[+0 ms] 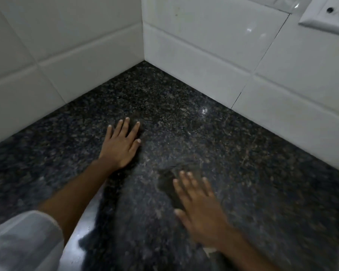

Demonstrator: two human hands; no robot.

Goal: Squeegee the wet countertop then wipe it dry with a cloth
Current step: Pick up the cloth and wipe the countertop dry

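right now both hands are empty, fingers spread: left hand [120, 146] flat on the countertop [252, 173] mid-frame, right hand [199, 210] blurred, lower right, w/ a dark patch by its fingertips. no squeegee or cloth visible. polished stone prob slick when wet. tiled walls [204, 55] box the upper corner; room opens toward the frame bottom.

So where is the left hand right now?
In the head view the left hand lies flat, fingers spread, on the dark countertop, left of centre, pointing toward the tiled corner; the right hand is nearer the camera.
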